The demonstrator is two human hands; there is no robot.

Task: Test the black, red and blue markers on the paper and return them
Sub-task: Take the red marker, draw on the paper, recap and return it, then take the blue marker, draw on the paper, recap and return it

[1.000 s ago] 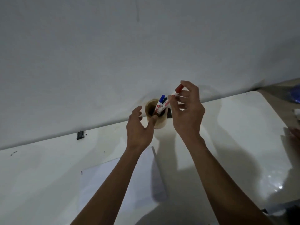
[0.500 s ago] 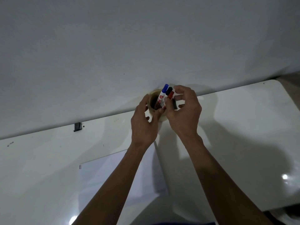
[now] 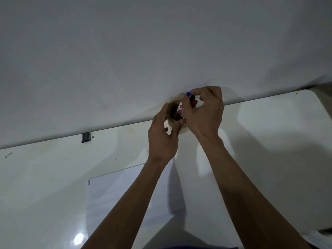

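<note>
At the wall edge of the table, left hand (image 3: 162,135) cups the holder (image 3: 172,112), fingers curled on its rim; just right, three markers (image 3: 181,110) stand tilted inside, caps up, blue, black, red; right hand (image 3: 203,114) pinches their tops; one paper (image 3: 122,198) lies below both hands.
</note>
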